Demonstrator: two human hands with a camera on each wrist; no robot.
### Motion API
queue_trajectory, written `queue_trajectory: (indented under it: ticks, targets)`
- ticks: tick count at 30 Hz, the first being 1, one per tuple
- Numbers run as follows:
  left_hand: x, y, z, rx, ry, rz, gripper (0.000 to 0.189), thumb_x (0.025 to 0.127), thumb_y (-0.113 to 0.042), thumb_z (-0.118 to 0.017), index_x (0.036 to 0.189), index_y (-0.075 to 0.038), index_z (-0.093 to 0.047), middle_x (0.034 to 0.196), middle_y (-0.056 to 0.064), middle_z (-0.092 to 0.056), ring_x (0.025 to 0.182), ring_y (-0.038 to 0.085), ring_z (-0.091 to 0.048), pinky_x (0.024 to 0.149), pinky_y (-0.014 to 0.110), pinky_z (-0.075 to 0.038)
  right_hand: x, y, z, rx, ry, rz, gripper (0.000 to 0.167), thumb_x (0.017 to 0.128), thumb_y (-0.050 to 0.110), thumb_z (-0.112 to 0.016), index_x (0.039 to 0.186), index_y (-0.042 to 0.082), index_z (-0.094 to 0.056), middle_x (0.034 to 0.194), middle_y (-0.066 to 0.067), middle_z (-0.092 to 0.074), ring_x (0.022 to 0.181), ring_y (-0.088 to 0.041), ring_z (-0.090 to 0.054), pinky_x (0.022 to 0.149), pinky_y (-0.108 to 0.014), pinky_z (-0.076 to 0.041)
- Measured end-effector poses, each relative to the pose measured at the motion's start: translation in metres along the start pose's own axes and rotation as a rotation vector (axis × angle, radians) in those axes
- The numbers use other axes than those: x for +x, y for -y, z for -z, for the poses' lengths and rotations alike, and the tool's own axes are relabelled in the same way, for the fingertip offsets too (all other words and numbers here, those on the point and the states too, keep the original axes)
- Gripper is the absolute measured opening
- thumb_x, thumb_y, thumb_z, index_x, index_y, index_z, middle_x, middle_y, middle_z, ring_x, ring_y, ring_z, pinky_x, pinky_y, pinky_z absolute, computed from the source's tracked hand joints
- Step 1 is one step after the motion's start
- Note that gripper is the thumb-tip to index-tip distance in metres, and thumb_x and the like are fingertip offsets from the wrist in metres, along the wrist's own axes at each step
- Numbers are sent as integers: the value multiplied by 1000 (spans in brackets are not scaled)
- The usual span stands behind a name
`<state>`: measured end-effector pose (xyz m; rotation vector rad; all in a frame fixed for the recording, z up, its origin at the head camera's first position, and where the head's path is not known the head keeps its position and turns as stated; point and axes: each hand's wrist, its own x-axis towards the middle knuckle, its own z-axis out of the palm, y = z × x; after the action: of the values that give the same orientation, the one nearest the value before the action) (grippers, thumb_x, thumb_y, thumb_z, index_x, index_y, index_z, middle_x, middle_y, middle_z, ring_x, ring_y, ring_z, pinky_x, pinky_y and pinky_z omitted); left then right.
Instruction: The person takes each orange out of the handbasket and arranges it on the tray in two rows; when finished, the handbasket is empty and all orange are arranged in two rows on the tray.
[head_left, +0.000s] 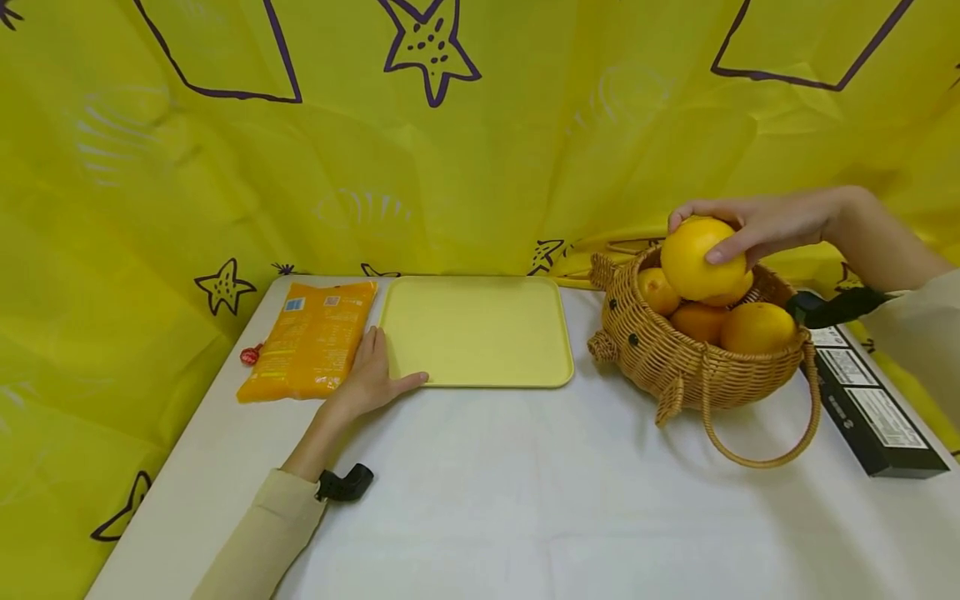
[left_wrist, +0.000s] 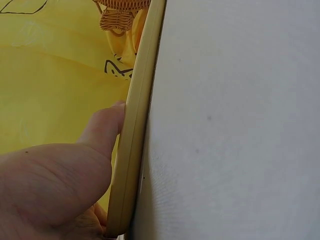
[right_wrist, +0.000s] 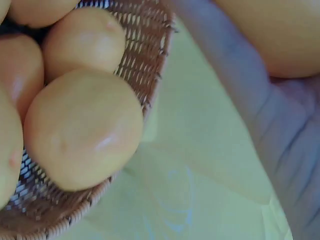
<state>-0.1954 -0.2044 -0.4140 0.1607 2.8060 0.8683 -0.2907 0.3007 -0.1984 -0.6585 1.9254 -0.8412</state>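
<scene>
We have one round yellow fruit [head_left: 696,265] held above a wicker basket [head_left: 667,362], with more fruit [head_left: 757,327] lying inside below it. The right hand [head_left: 776,227] is clamped on it, thumb on the near side and fingers over the top, so the fruit sits under and within that grip. We judge the step in hand to be moving this fruit by itself; the next move, we think, calls for a steady hold and room above the rim, though we cannot tell which way it travels. To the left, a pale yellow tray [head_left: 476,333] lies on the tabletop [head_left: 495,475]. The left hand [head_left: 367,383] touches it, thumb along the near edge, fingers straight and together beside its left edge, next to an orange packet [head_left: 311,342].
</scene>
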Motion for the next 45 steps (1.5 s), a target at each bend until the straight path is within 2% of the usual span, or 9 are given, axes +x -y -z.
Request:
queue_trajectory:
  ticks: [4, 10, 13, 16, 20, 22, 32, 39, 45]
  targets:
    - [-2, 0, 0, 4, 5, -6, 118, 85, -49, -69, 150, 12, 8, 158, 31, 13, 149, 44, 5, 121, 56, -7, -1, 1, -1, 55, 3, 107, 44, 101, 5, -42, 134, 31, -30, 119, -1, -52, 98, -14, -63, 81, -43, -59]
    - [-2, 0, 1, -1, -8, -11, 117, 85, -48, -69, 149, 12, 9, 158, 31, 12, 149, 43, 2, 122, 55, -8, 5, 12, -11, -2, -44, 249, 45, 101, 8, -46, 137, 27, -28, 125, -4, -48, 100, -20, -63, 80, -40, -59]
    - [-3, -2, 1, 0, -14, -14, 117, 86, -48, -69, 149, 13, 9, 158, 31, 11, 149, 43, 0, 122, 54, -9, 9, 21, -20, -76, -164, 226, 44, 100, 12, -49, 136, 27, -29, 123, -4, -49, 97, -21, -64, 79, -37, -58]
    - [-3, -3, 1, 3, -21, -23, 117, 85, -47, -70, 149, 13, 7, 158, 30, 7, 147, 42, -5, 122, 53, -11, 18, 28, -36, -103, -364, 164, 47, 99, 12, -52, 137, 30, -30, 121, -3, -51, 96, -19, -65, 78, -35, -58]
    - [-4, -3, 2, 2, -15, -24, 117, 85, -47, -70, 149, 13, 7, 159, 30, 7, 147, 42, -4, 122, 54, -11, 37, 36, -62, -10, -600, 143, 50, 98, 12, -56, 139, 31, -34, 121, -2, -50, 95, -16, -66, 74, -34, -59]
    - [-4, -4, 2, 0, -4, -16, 117, 85, -47, -70, 149, 12, 9, 159, 30, 11, 149, 42, 1, 122, 54, -9, 46, 40, -72, 33, -655, 170, 49, 97, 13, -58, 138, 29, -36, 121, -3, -50, 95, -16, -66, 72, -36, -60]
    - [-1, -3, 0, 8, -7, -21, 117, 86, -46, -70, 149, 13, 8, 159, 30, 9, 148, 42, -3, 122, 54, -10, 71, 49, -95, 122, -649, 226, 48, 99, 23, -55, 144, 29, -38, 131, -7, -45, 100, -19, -64, 76, -46, -60]
    - [1, -1, 0, 12, -12, -16, 116, 85, -48, -69, 149, 13, 7, 158, 30, 6, 146, 42, -6, 122, 54, -12, 91, 48, -100, 200, -553, 387, 45, 103, 22, -46, 147, 27, -35, 140, -10, -36, 110, -21, -61, 76, -44, -60]
    - [1, -2, 0, 7, -9, -14, 116, 86, -47, -69, 149, 12, 8, 159, 30, 8, 148, 42, -3, 122, 54, -10, 107, 57, -109, 256, -554, 397, 57, 96, 12, -57, 146, 23, -32, 135, -11, -37, 109, -27, -58, 79, -46, -59]
